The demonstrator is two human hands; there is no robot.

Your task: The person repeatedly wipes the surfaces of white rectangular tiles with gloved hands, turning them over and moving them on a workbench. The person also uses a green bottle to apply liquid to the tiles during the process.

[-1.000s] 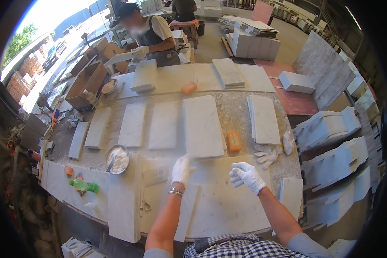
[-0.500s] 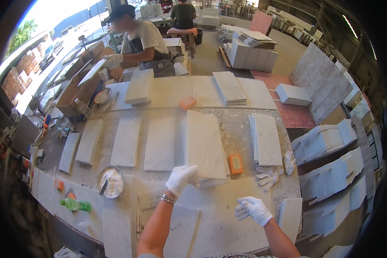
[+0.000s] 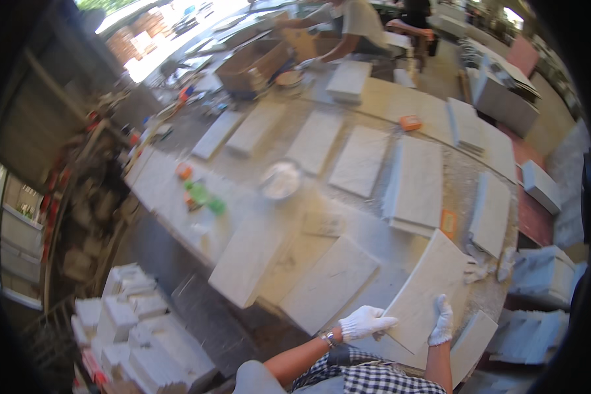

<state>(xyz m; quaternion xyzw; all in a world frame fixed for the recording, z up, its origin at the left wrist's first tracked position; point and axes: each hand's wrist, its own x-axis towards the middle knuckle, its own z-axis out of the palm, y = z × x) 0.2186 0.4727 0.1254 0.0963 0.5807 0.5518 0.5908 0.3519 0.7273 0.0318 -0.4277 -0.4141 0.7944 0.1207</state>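
Fingers: both white-gloved hands closed on one pale rectangular stone tile (image 3: pixel 428 295), lifted and tilted off the bench at the near right.
Left hand (image 3: pixel 366 322): glove clamps the tile's lower left edge, fingers (image 3: pixel 382 322) pointing across its face; watch at the wrist.
Right hand (image 3: pixel 441 322): glove grips the tile's lower right edge, fingers (image 3: pixel 444 307) pointing up along it.
Tile position: above the near right corner of the long speckled grey stone workbench (image 3: pixel 374 230), its top corner close to a small orange block (image 3: pixel 448 223) lying on the bench.
Bench, near side: two more pale slabs lie flat, one (image 3: pixel 329 284) just left of the held tile, another (image 3: pixel 244 260) hanging over the front edge.
Bench, middle: round white bowl of pale paste (image 3: pixel 281 180); green bottle lying on its side (image 3: pixel 203 197) to its left with small orange bits beside it.
Bench, far side: row of flat pale tiles (image 3: pixel 361 161), a thicker stacked pair (image 3: pixel 415 185) at the right end; second orange block (image 3: pixel 410 122) further back.
Spare gloves: crumpled white pair (image 3: pixel 487 266) just right of the held tile.
Floor, lower left: stack of white stone offcuts (image 3: pixel 138 328).
Room: open workshop, daylight at the far end, more stone stacks at right (image 3: pixel 545 276).
Other person: someone in a light shirt (image 3: pixel 354 26) works at the far end by an open cardboard box (image 3: pixel 256 62).
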